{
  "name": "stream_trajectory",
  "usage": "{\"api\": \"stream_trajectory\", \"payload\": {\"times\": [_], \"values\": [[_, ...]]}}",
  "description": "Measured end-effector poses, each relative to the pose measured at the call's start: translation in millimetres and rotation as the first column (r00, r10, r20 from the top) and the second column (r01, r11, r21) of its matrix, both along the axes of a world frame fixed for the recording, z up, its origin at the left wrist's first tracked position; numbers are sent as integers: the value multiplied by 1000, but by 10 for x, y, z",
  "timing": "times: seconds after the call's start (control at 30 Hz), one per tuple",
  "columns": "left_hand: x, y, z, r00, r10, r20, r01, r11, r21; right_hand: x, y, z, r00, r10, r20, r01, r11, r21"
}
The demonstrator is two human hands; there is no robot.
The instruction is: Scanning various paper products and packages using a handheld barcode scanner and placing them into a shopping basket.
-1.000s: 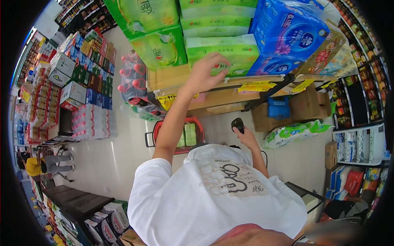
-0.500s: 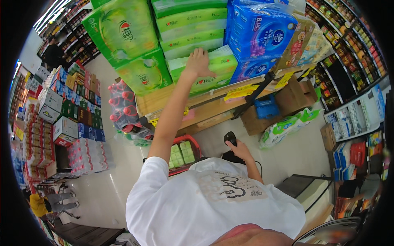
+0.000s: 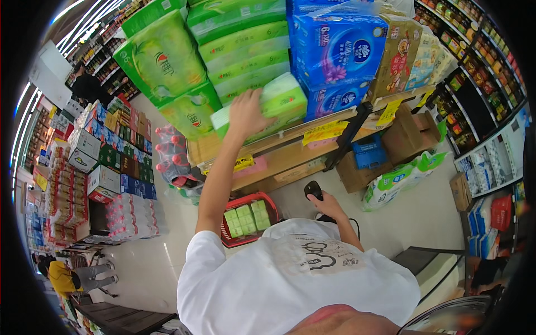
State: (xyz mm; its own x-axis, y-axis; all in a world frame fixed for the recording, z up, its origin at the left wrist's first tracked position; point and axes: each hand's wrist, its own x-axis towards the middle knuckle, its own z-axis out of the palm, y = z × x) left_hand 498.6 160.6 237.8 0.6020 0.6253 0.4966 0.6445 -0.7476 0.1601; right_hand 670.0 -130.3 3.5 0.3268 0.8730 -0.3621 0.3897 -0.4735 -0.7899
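My left hand is closed on a green and white tissue pack, fingers over its top and thumb on its front. That pack sits tilted at the front of the shelf, below a stack of like green packs. Low in front of my body, my right hand grips a black handheld device; a thin dark cable hangs beside the wrist. Under my left forearm a red shopping basket on the floor holds several light green packs.
Blue tissue packs stand to the right of the green ones, above yellow price tags. Red-capped bottles flank the shelf on its left. A cardboard box and a green-white package lie at lower right. A person in yellow stands far left.
The green pack under my left hand has come away from the stack and tipped at an angle. My left hand has shifted slightly left and down; the right still holds the device.
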Motion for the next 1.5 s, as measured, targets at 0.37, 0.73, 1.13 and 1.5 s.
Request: {"api": "stream_trajectory", "payload": {"times": [0.37,0.73,1.13,1.5], "values": [[-553,-1744,-355,599,154,786,-105,988,-114,1198,24,65,968,-37,-248,28,999,-38],[255,-2869,-1550,-131,752,646,693,536,-483,1823,111,455,639,273,-719,44,920,389],[937,-2630,-1879,260,912,316,862,-72,-502,2048,-606,373,757,12,-653,304,879,368],[975,-2459,-2402,161,862,480,984,-103,-144,2025,-717,884,514,460,-724,159,778,608]]}}
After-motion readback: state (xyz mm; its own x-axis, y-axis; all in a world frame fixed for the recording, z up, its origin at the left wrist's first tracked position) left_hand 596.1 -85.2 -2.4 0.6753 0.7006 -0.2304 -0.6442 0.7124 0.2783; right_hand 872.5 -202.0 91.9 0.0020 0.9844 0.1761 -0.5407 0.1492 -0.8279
